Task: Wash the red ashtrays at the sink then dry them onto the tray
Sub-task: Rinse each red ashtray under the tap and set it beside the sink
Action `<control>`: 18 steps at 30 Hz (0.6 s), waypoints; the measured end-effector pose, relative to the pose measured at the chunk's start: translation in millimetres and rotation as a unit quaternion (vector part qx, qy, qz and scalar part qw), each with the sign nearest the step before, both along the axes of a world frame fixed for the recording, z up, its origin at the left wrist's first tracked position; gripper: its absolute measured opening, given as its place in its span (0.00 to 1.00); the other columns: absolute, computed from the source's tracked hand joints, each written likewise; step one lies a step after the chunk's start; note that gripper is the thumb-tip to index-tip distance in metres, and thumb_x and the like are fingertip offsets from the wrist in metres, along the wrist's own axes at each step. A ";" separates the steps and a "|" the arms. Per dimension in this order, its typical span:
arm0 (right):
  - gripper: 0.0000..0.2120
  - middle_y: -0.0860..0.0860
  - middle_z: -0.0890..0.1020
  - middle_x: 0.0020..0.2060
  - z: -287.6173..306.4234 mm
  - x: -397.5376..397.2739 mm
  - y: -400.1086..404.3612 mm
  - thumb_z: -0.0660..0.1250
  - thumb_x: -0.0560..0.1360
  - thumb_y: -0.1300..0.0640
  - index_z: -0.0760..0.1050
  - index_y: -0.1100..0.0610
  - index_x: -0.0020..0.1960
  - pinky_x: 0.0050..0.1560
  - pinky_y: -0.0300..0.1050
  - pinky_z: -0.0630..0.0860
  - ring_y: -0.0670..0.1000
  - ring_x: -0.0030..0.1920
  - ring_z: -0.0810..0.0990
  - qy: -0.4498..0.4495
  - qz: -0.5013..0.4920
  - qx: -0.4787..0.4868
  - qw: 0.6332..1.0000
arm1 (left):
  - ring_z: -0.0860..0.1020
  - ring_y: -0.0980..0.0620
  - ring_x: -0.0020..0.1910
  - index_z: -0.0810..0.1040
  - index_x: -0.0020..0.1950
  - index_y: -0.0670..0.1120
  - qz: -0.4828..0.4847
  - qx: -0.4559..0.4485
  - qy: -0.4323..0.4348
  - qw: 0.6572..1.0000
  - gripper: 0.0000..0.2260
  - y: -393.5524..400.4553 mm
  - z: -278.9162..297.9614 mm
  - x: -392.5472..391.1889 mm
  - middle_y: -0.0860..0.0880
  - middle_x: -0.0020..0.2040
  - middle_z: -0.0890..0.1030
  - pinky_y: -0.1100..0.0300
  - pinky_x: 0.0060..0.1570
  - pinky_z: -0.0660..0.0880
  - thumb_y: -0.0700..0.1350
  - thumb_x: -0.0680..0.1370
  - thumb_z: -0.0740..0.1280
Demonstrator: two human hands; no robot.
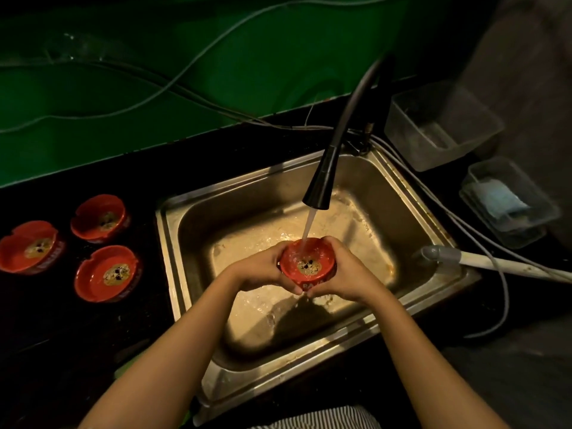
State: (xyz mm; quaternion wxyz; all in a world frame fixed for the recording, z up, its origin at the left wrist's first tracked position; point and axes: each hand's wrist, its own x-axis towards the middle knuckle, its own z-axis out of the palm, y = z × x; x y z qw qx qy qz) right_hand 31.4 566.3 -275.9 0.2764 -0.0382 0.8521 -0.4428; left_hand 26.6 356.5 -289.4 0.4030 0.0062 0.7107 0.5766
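— Dim light, a green wall [130, 88] at the back with cables [185, 85] running across it, and a black tabletop [77, 320] below. What are the hands doing?

— Both are over the steel sink [173, 261]. The left hand [263, 269] and the right hand [346, 274] cup one red ashtray [308, 263] between them, fingers curled round its sides, thumbs meeting at its near edge. It sits upright, mouth up.

— Is the water on?

— Yes. A black tap [322, 181] arches over the basin, and its stream [309, 226] falls straight into the held ashtray. There is dark and yellowish residue at the centre of the bowl. The sink floor is wet and splashed.

— And the other ashtrays?

— Three more, on the tabletop left of the sink, well apart from the hands: a far ashtray [99, 218], a left ashtray [29, 246] near the frame edge, and a near ashtray [107, 273]. All upright, each with the same grime in the middle.

— Anything on the right side?

— A clear plastic tub [439, 128] behind the tap, and a second clear box [510, 202] nearer, holding something pale blue. A grey-and-white pipe [483, 261] lies over the sink's right rim, with thin hoses [504, 301] beside it. A striped garment [325, 419] shows at the bottom edge.
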 end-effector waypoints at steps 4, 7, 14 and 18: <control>0.57 0.48 0.65 0.69 1.3 1.3 -3.0 0.84 0.56 0.55 0.54 0.50 0.76 0.65 0.43 0.69 0.49 0.67 0.68 0.090 -0.009 0.065 0.994 | 0.73 0.51 0.65 0.61 0.73 0.53 0.039 0.031 0.044 0.998 0.45 13.2 -8.0 0.7 0.50 0.66 0.71 0.59 0.57 0.78 0.27 0.65 0.76; 0.54 0.47 0.63 0.71 -3.8 3.6 -6.6 0.82 0.60 0.59 0.54 0.49 0.76 0.64 0.39 0.69 0.49 0.69 0.67 0.144 -0.039 0.043 0.988 | 0.72 0.55 0.63 0.59 0.72 0.59 0.071 0.009 0.118 0.990 0.46 21.9 -8.0 -0.1 0.56 0.65 0.69 0.64 0.51 0.78 0.30 0.65 0.78; 0.48 0.44 0.68 0.68 -16.0 0.1 -21.5 0.82 0.63 0.56 0.57 0.46 0.74 0.62 0.29 0.69 0.41 0.67 0.69 0.178 -0.110 -0.099 0.973 | 0.68 0.70 0.64 0.59 0.75 0.55 0.101 -0.031 0.257 0.961 0.46 15.0 4.3 -9.0 0.65 0.67 0.64 0.70 0.58 0.73 0.35 0.64 0.80; 0.49 0.37 0.69 0.62 -15.7 -8.0 -30.9 0.82 0.62 0.58 0.56 0.45 0.72 0.57 0.29 0.72 0.37 0.63 0.71 0.130 -0.121 -0.146 0.973 | 0.62 0.56 0.74 0.58 0.78 0.51 0.068 -0.065 0.277 0.956 0.49 1.1 14.4 -19.8 0.56 0.78 0.56 0.67 0.64 0.70 0.34 0.64 0.80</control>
